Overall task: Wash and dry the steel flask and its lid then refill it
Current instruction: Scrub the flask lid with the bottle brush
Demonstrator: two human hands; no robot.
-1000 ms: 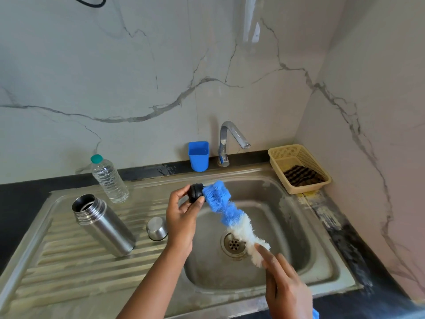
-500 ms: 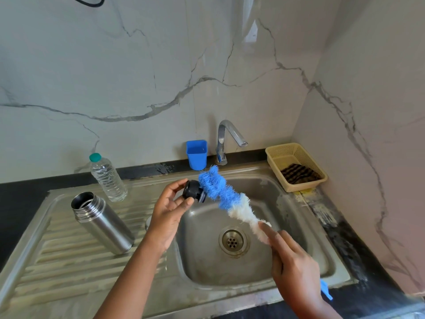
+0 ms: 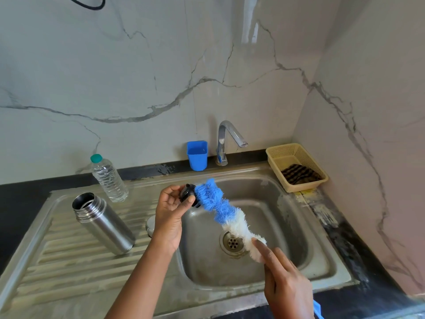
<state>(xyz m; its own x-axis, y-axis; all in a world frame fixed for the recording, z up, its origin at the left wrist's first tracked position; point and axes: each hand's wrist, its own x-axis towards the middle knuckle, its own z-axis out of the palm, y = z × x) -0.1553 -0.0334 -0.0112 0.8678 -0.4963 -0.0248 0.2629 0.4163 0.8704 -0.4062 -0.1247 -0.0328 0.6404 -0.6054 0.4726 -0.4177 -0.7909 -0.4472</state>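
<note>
- Steel flask [image 3: 104, 223] stands open and tilted on the sink's drainboard [image 3: 57, 261], water bottle [image 3: 109, 178] behind it.
- My left hand [image 3: 170, 217] pinches the black lid [image 3: 188, 194] over the basin.
- My right hand [image 3: 284, 279] grips the brush [image 3: 220, 208], bristles against the lid: scrubbing stage. Next, I judge, a rinse under the tap [image 3: 230, 137].

No readable text, label, brand or number anywhere, neither on the steel flask [image 3: 104, 223] nor on the clear water bottle [image 3: 108, 178] standing near the sink's back edge.
</note>
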